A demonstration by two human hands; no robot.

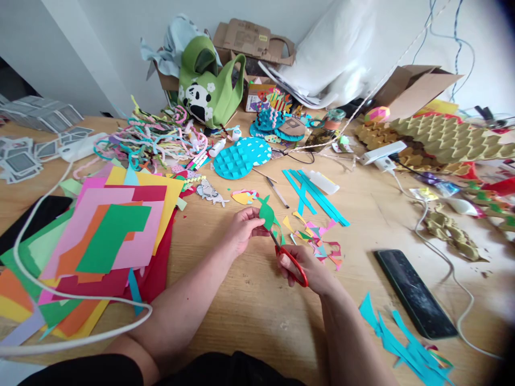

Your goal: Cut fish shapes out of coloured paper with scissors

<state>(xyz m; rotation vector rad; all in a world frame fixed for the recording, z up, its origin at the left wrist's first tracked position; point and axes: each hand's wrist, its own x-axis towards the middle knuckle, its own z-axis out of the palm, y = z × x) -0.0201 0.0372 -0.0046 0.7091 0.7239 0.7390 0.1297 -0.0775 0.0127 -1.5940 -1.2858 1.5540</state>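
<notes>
Between the fingertips of my left hand is a green paper fish, held upright above the table. My right hand grips red-handled scissors, whose blades point up and left to the lower edge of the green paper. A thin green strip hangs beside the cut piece. Just behind lie a yellow and pink paper fish and a grey patterned fish cutout. Several small coloured paper scraps are scattered to the right of the scissors.
A stack of coloured sheets with a white cable across it lies left. Blue strips, a pen and blue round pieces lie ahead. A phone and blue offcuts are right. A green panda bag stands behind.
</notes>
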